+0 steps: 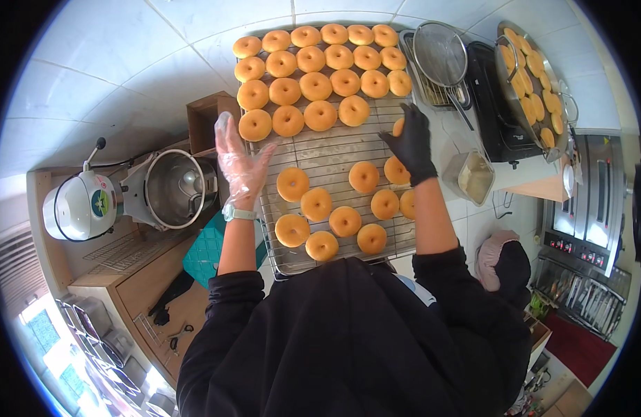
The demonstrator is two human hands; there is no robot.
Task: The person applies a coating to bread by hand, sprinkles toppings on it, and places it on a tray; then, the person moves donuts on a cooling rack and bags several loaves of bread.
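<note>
The right hand (412, 142), black-gloved, is holding a doughnut (398, 127) at the right end of the fourth row (320, 115), over the wire rack (320, 154). The left hand (240, 167) is hovering wide and empty at the rack's left edge. Gripping lightly should be preserving the doughnut's shape.
</note>
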